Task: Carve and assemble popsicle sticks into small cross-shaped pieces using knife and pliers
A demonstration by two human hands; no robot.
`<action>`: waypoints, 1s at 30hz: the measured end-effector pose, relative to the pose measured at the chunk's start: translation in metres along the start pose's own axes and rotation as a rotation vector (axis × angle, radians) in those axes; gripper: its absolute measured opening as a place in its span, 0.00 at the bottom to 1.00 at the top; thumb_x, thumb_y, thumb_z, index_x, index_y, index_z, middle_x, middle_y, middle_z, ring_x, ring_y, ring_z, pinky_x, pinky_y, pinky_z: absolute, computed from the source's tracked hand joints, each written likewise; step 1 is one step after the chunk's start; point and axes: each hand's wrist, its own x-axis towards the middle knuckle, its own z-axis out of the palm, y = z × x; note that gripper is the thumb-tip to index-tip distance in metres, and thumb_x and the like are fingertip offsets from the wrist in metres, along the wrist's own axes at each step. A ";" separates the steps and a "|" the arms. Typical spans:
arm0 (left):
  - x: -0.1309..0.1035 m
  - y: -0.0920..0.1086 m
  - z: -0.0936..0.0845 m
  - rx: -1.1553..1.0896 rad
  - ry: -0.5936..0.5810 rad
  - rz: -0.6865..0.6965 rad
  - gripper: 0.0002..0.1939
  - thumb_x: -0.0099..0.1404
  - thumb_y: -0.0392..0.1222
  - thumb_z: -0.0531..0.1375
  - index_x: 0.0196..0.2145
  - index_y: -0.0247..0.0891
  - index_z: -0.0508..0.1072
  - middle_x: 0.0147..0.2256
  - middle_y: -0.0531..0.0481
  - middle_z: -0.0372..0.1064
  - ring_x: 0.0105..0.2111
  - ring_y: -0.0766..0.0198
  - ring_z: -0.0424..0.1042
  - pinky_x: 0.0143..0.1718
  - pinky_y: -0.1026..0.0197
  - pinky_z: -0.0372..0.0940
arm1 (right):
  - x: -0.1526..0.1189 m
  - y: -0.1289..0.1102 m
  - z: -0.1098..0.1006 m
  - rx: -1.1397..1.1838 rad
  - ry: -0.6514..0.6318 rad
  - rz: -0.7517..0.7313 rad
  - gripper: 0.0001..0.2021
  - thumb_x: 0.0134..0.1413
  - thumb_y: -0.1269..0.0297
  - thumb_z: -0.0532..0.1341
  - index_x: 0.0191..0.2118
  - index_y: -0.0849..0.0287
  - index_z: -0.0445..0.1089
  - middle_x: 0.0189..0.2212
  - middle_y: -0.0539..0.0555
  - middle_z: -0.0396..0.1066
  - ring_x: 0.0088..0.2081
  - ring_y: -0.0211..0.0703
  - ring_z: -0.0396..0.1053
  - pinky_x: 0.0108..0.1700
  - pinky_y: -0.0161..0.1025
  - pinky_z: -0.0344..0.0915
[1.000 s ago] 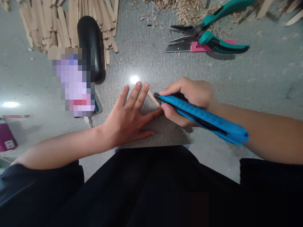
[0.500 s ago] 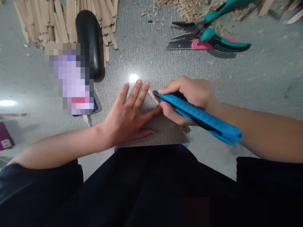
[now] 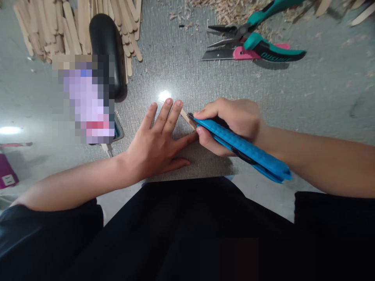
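Observation:
My left hand (image 3: pixel 161 136) lies flat on the grey tabletop with its fingers spread. Its index finger reaches to the lower end of a small wooden stick (image 3: pixel 186 118), partly hidden between my two hands. A blue utility knife (image 3: pixel 246 146) is gripped in my right hand (image 3: pixel 234 121), its handle slanting down to the right. The knife's tip is at the stick, touching or very near it; the blade itself is mostly hidden by my fingers.
Several wooden craft sticks (image 3: pixel 70 29) lie at the back left, beside a black case (image 3: pixel 107 50) and a blurred purple object (image 3: pixel 86 97). At the back right, green-handled pliers (image 3: pixel 260 43) rest over a pink-handled blade (image 3: pixel 218 54), near wood shavings (image 3: pixel 231 11).
The rear end of the utility knife has swung slightly left and down in my right hand. My left hand stays on the table, and the whole view has shifted a little.

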 end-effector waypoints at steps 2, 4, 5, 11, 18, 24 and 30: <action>0.000 0.000 0.000 -0.003 0.000 0.000 0.54 0.76 0.70 0.68 0.86 0.45 0.55 0.87 0.29 0.45 0.85 0.20 0.50 0.83 0.20 0.50 | 0.000 0.000 0.000 -0.003 -0.008 0.004 0.13 0.66 0.63 0.66 0.54 0.46 0.73 0.36 0.48 0.86 0.31 0.52 0.83 0.35 0.50 0.79; 0.000 0.000 0.000 -0.013 0.006 0.000 0.55 0.74 0.70 0.70 0.86 0.45 0.56 0.87 0.28 0.44 0.85 0.20 0.49 0.84 0.21 0.50 | 0.000 -0.001 -0.001 0.002 -0.005 0.000 0.14 0.65 0.63 0.66 0.54 0.46 0.74 0.35 0.48 0.86 0.31 0.53 0.84 0.34 0.51 0.80; 0.000 0.000 0.000 -0.019 0.009 -0.001 0.56 0.73 0.70 0.71 0.86 0.44 0.56 0.87 0.27 0.44 0.85 0.20 0.49 0.84 0.21 0.49 | 0.001 -0.002 -0.001 0.001 0.004 -0.001 0.14 0.64 0.64 0.66 0.54 0.47 0.74 0.35 0.48 0.86 0.31 0.53 0.84 0.34 0.51 0.80; 0.000 0.000 0.000 -0.004 -0.001 0.001 0.54 0.75 0.72 0.69 0.86 0.47 0.55 0.87 0.30 0.45 0.85 0.21 0.49 0.84 0.20 0.50 | 0.001 -0.006 -0.002 -0.009 0.021 -0.008 0.11 0.65 0.64 0.63 0.51 0.48 0.75 0.35 0.49 0.87 0.31 0.53 0.86 0.32 0.49 0.80; 0.001 0.000 -0.003 0.008 -0.028 -0.001 0.55 0.75 0.73 0.68 0.86 0.47 0.55 0.87 0.30 0.46 0.85 0.21 0.49 0.84 0.20 0.50 | -0.004 0.002 -0.001 0.017 -0.030 0.012 0.16 0.62 0.64 0.67 0.54 0.47 0.75 0.36 0.48 0.87 0.32 0.52 0.85 0.33 0.48 0.78; -0.003 0.001 0.001 0.021 -0.001 0.008 0.57 0.75 0.74 0.66 0.88 0.48 0.49 0.87 0.28 0.45 0.85 0.21 0.50 0.83 0.21 0.51 | -0.005 0.006 -0.005 0.039 0.027 -0.049 0.15 0.66 0.64 0.68 0.56 0.46 0.76 0.33 0.46 0.81 0.28 0.48 0.80 0.32 0.46 0.75; -0.015 0.006 0.013 0.063 0.109 0.023 0.53 0.81 0.71 0.61 0.87 0.37 0.50 0.83 0.20 0.52 0.83 0.22 0.57 0.81 0.26 0.60 | -0.006 0.010 -0.012 0.041 -0.094 0.004 0.14 0.71 0.57 0.68 0.59 0.44 0.75 0.38 0.50 0.83 0.35 0.52 0.83 0.40 0.50 0.82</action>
